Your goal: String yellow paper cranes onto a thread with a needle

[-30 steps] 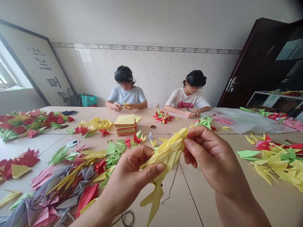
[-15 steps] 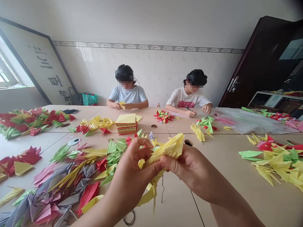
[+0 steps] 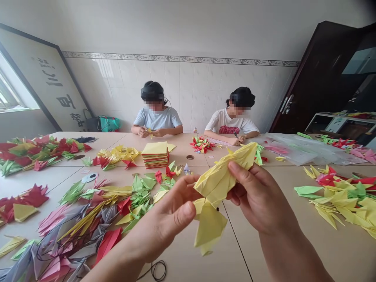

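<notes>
My right hand [image 3: 258,196] pinches a bundle of folded yellow paper pieces [image 3: 220,176] between thumb and fingers, above the middle of the table. More yellow folded paper hangs from the bundle's lower side. My left hand [image 3: 173,215] is at the bundle's left, its thumb apart from its fingers and its palm turned towards the bundle; its fingertips are partly behind the paper. Below lies a coil of black cord [image 3: 158,270] on the table.
Coloured folded paper [image 3: 79,227] is heaped at the left, with more yellow pieces [image 3: 346,203] at the right. A square paper stack [image 3: 155,155] stands beyond my hands. Two people [image 3: 157,117] sit across the table [image 3: 217,250], one holding yellow paper, the other a pen.
The yellow bundle has moved up and right with my right hand and turned, showing its hanging part. My left hand's thumb has come off it. Across the table, one person's hands have come together.
</notes>
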{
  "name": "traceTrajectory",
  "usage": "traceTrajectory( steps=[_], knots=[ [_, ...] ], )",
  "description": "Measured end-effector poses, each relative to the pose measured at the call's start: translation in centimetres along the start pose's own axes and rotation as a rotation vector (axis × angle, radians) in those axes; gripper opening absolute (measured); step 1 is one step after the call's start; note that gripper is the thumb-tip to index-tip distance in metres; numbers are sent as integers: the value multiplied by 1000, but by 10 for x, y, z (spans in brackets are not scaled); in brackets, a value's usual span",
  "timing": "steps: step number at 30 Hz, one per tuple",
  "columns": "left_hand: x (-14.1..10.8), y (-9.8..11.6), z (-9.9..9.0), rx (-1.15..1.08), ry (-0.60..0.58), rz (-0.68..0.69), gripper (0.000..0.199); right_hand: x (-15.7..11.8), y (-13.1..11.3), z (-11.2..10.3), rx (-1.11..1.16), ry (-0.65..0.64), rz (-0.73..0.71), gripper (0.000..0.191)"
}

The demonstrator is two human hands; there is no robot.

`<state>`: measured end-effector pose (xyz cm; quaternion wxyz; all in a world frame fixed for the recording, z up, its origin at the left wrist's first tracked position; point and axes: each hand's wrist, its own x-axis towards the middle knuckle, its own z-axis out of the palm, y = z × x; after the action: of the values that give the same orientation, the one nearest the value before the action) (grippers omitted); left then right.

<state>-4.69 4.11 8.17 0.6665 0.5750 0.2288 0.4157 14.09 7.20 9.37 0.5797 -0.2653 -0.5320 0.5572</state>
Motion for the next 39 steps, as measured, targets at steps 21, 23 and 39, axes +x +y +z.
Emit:
traceTrajectory(
  steps=[21,23,39],
  knots=[
    [11,-29,10,-8,122,-107,39,2,-6,8,98,344,-230,14],
    [9,-33,15,83,157,-77,41,1,-6,10,106,334,-199,14],
    [5,-9,14,-63,513,166,39,-5,-3,8,-118,199,-372,20]
  ],
)
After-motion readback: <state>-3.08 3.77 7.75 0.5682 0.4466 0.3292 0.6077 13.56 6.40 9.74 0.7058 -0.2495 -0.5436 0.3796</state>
